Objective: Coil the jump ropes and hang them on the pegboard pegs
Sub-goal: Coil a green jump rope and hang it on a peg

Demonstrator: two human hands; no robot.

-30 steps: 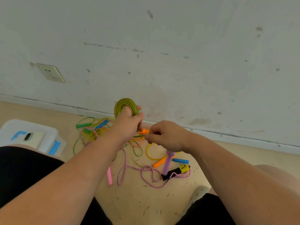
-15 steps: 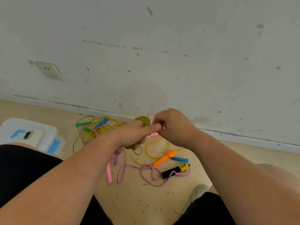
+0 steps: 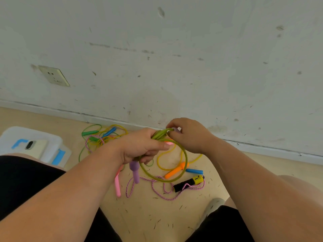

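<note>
A wide loop of the green rope [image 3: 186, 156] has dropped open below the hands. The left hand [image 3: 139, 145] grips the rope's bundle, and the right hand [image 3: 188, 135] pinches its far end.

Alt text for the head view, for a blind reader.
Both hands hold an olive-green jump rope: the left hand grips the gathered coil, a purple handle hanging below, the right hand pinches its top. Other colourful ropes lie tangled on the floor by a white wall.

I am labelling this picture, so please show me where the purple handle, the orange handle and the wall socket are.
purple handle [image 3: 136, 175]: head view, middle of its shaft.
orange handle [image 3: 174, 172]: head view, middle of its shaft.
wall socket [image 3: 53, 75]: head view, centre of its faceplate.
</note>
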